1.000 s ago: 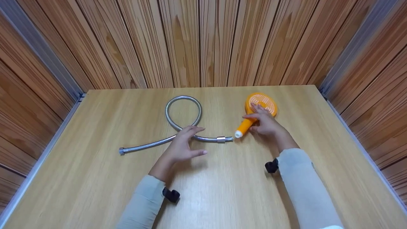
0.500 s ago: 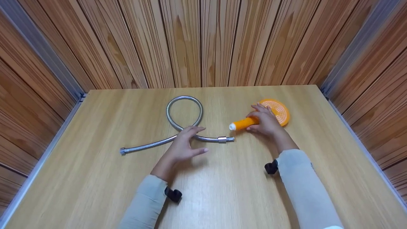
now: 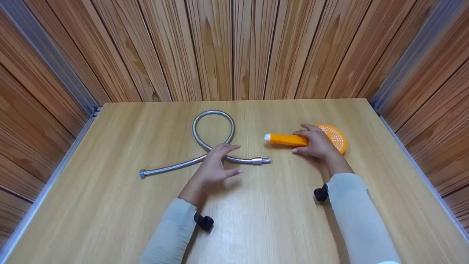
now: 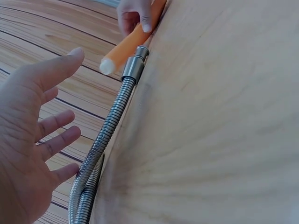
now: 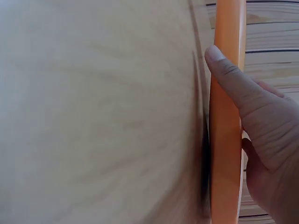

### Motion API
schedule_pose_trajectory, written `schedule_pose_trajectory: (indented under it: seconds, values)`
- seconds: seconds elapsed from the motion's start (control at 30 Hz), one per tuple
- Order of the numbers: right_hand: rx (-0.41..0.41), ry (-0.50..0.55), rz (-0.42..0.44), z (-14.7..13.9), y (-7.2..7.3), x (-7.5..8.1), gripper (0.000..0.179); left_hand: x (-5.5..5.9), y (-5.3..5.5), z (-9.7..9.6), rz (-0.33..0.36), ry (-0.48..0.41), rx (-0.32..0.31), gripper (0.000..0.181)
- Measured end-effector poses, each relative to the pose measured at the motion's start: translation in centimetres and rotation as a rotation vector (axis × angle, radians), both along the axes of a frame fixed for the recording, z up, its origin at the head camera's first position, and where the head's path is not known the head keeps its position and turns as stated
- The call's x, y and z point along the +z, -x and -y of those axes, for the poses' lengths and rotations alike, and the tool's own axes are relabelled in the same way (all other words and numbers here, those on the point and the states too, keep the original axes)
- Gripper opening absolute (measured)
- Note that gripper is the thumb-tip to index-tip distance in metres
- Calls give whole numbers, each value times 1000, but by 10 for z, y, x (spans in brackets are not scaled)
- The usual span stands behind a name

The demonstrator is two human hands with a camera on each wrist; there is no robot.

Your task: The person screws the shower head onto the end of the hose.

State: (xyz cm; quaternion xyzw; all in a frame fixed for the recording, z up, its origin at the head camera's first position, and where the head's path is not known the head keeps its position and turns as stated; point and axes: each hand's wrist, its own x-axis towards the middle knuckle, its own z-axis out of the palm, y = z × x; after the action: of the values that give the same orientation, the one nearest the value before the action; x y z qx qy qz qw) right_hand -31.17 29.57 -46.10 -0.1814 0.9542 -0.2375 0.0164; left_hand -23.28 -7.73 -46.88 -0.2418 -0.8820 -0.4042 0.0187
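An orange hand shower head (image 3: 285, 139) lies level at the right, its white-tipped handle end pointing left and its round spray face partly hidden by my right hand (image 3: 318, 143). That hand grips the handle near the head, thumb (image 5: 219, 58) along the near side in the right wrist view. A metal shower hose (image 3: 176, 167) rests on the table in a single loop. My left hand (image 3: 215, 167) hovers over the hose's crossing with fingers spread, holding nothing. In the left wrist view, the hose's collar end (image 4: 134, 67) overlaps the white handle tip (image 4: 107, 66).
The wooden table (image 3: 256, 220) meets plank walls (image 3: 216, 51) at the back and sides, with metal posts at the corners. The hose's nut end (image 3: 142, 173) points left. Black cameras (image 3: 203, 222) are strapped to both sleeves.
My right hand has turned the shower head so its handle swings from pointing toward me to pointing left, and has shifted slightly right with it. My left hand has barely moved.
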Motion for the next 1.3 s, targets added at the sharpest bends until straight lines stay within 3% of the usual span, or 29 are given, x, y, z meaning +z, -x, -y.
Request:
schedule_pose_trajectory:
  seconds: [0.2,0.43,0.67,0.87,1.3]
  values:
    - [-20,-34,-9,-9,-2,1,52,-1,7,-7,4,-21,-20,68]
    - [-51,-66,104,-16,-6,11,59,-2,14,-14,22,-18,-49,58]
    - [-96,-58,42,-25,-12,9,57,-3,19,-18,19,-15,-54,54]
    - [-136,-77,60,-28,-18,1,65,-4,20,-22,39,-18,-49,52]
    - [-147,-151,-32,-28,-24,-6,64,-5,20,-24,68,-27,-60,49]
